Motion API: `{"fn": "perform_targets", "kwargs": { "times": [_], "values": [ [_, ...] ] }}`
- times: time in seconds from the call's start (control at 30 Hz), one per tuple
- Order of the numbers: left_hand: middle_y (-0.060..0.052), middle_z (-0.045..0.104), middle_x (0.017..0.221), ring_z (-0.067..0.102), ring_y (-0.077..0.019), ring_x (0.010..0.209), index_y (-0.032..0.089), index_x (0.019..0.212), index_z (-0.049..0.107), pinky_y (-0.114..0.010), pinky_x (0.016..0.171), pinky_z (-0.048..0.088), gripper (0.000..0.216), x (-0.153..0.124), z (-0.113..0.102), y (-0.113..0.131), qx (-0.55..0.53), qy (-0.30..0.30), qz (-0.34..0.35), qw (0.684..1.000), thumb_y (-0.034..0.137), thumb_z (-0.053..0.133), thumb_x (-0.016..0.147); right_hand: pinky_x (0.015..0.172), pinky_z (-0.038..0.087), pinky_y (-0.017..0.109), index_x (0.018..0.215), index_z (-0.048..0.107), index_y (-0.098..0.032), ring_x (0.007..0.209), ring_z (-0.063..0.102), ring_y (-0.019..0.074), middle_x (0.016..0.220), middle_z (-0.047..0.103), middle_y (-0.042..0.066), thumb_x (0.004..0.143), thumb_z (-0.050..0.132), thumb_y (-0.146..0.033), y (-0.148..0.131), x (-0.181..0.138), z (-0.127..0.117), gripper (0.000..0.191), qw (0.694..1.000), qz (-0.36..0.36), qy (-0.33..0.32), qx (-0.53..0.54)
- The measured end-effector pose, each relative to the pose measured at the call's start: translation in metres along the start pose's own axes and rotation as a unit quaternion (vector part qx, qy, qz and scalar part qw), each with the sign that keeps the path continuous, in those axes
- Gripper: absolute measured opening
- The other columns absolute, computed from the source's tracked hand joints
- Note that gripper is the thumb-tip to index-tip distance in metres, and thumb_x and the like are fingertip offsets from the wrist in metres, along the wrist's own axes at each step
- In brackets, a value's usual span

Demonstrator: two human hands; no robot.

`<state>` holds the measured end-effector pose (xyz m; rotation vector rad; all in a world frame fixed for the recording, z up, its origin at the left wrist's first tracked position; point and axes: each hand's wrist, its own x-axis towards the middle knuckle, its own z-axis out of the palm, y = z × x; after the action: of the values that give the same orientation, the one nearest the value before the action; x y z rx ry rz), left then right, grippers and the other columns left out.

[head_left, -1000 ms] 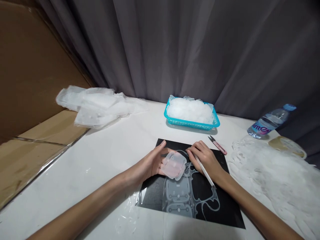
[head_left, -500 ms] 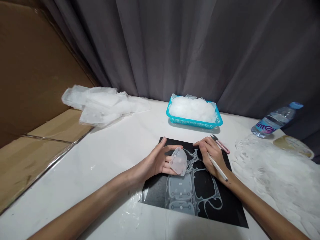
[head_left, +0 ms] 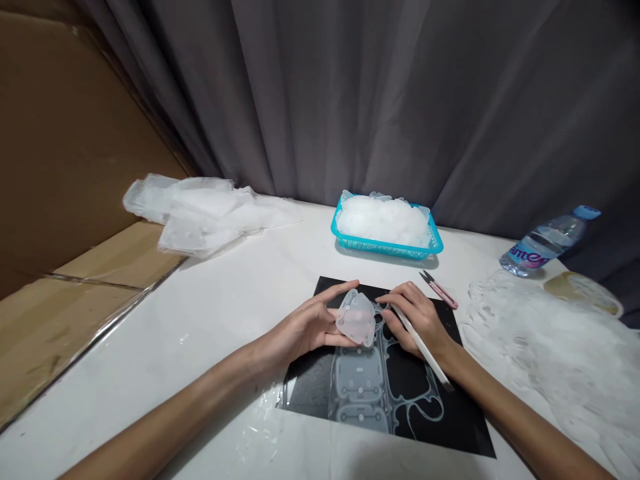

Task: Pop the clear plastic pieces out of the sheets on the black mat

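Note:
My left hand [head_left: 313, 323] holds up a small translucent, milky plastic piece [head_left: 356, 319] with rounded corners. Its fingers lie behind the piece, and the index finger stretches out above. Close on the right, my right hand [head_left: 417, 317] grips a slim white pen-shaped tool [head_left: 425, 347], whose back end points down toward the wrist. The tool's tip is hidden by the fingers. My right fingertips are at or near the piece's right edge; contact is unclear. Beneath both hands, a clear moulded sheet [head_left: 360, 373] with similar shapes and cut-out openings lies on a black mat [head_left: 465, 413].
Pink-handled snips [head_left: 443, 293] lie beyond the mat. A blue basket [head_left: 385, 250] heaped with translucent pieces stands behind. Clear sheets [head_left: 210, 210] are piled left, clear scraps [head_left: 550, 360] right, beside a water bottle [head_left: 545, 247] and a tape roll [head_left: 583, 293]. Cardboard [head_left: 75, 167] borders the left.
My right hand has moved left and slightly down toward the piece, and the white tool with it. My left hand has turned a little, its index finger now straighter above the piece.

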<state>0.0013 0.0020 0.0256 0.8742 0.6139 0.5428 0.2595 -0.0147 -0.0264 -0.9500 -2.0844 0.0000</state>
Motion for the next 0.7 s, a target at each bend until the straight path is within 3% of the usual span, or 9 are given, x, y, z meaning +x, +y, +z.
{"fn": "perform_targets", "kwargs": {
  "times": [0.1,0.27,0.43,0.7],
  "values": [
    [-0.016,0.074,0.129,0.074,-0.0323,0.114,0.019,0.164,0.031,-0.055,0.111,0.046,0.077,-0.001,-0.001,-0.001,-0.009,-0.016,0.007,1.0,0.015,0.05,0.089,0.075,0.052,0.039,0.116,0.064,-0.016,0.085,0.058,0.0234,0.094,0.061,0.009,0.101,0.059,-0.032,-0.001,0.002,-0.002,0.023,0.999,-0.032,-0.024,0.012],
    [-0.014,0.072,0.133,0.071,-0.0308,0.118,0.02,0.161,0.038,-0.052,0.111,0.047,0.069,-0.004,0.004,0.001,-0.009,-0.012,0.012,1.0,0.015,0.048,0.092,0.077,0.052,0.042,0.125,0.062,-0.014,0.088,0.059,0.0269,0.097,0.062,0.011,0.093,0.065,-0.062,-0.002,0.003,-0.004,0.057,0.999,-0.047,-0.024,0.012],
    [-0.012,0.074,0.125,0.074,-0.0287,0.109,0.02,0.153,0.047,-0.05,0.108,0.05,0.058,-0.005,0.009,0.005,0.013,-0.001,0.019,1.0,0.018,0.05,0.096,0.077,0.052,0.041,0.126,0.061,-0.013,0.088,0.06,0.0269,0.098,0.063,0.012,0.088,0.072,-0.063,-0.004,0.005,-0.006,0.064,0.998,-0.047,-0.033,0.009],
    [-0.011,0.072,0.127,0.073,-0.0285,0.113,0.022,0.151,0.051,-0.051,0.111,0.05,0.052,-0.004,0.009,0.005,0.0,0.013,0.019,1.0,0.019,0.057,0.1,0.077,0.052,0.04,0.126,0.061,-0.014,0.087,0.059,0.0263,0.098,0.062,0.011,0.089,0.075,-0.056,-0.002,0.003,-0.004,0.058,0.998,-0.047,-0.033,0.011]
  ]
}}
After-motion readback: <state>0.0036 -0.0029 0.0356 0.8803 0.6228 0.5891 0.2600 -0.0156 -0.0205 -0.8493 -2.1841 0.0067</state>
